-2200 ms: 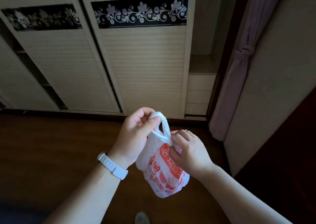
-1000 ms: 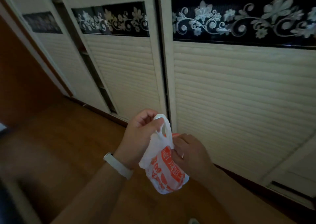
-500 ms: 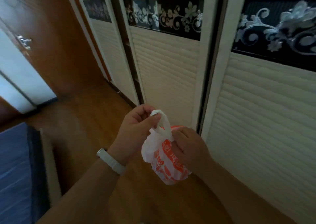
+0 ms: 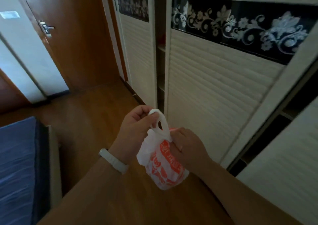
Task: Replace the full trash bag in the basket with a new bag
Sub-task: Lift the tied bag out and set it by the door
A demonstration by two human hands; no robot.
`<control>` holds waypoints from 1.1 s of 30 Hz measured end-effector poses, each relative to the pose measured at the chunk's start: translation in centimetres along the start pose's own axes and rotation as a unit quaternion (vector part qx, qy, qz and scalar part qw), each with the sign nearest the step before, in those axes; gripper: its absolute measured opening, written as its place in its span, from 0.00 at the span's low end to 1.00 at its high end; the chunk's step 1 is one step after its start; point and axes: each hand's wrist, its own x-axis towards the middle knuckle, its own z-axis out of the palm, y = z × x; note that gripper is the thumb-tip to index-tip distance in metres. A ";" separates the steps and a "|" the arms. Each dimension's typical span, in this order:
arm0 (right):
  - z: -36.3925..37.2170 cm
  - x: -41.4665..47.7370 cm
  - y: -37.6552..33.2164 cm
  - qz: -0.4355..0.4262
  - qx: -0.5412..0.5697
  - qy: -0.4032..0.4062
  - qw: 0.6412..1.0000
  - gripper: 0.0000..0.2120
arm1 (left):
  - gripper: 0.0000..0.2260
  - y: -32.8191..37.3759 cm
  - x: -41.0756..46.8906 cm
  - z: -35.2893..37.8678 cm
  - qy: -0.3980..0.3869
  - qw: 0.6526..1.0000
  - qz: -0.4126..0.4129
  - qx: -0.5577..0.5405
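A small, full white trash bag [image 4: 163, 166] with orange print hangs in the air in front of me, over the wooden floor. My left hand [image 4: 136, 130], with a white band on its wrist, pinches one white handle loop at the top. My right hand [image 4: 186, 147] grips the bag's neck and the other handle from the right side. Both handles are drawn up together. No basket is in view.
A white louvred sliding wardrobe [image 4: 215, 87] with a black floral band fills the right, one gap between its doors open. A brown wooden door [image 4: 74, 40] with a metal handle stands open at the far left. A blue mattress [image 4: 17, 164] lies at the lower left.
The view has swung left from the curtain corner along the wardrobe to the door and the bed. Both hands keep the same hold on the bag.
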 end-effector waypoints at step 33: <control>22.8 47.7 11.7 -0.149 0.096 -0.074 0.981 0.14 | 0.06 -6.5 42.2 -19.3 0.230 0.971 -0.006 0.064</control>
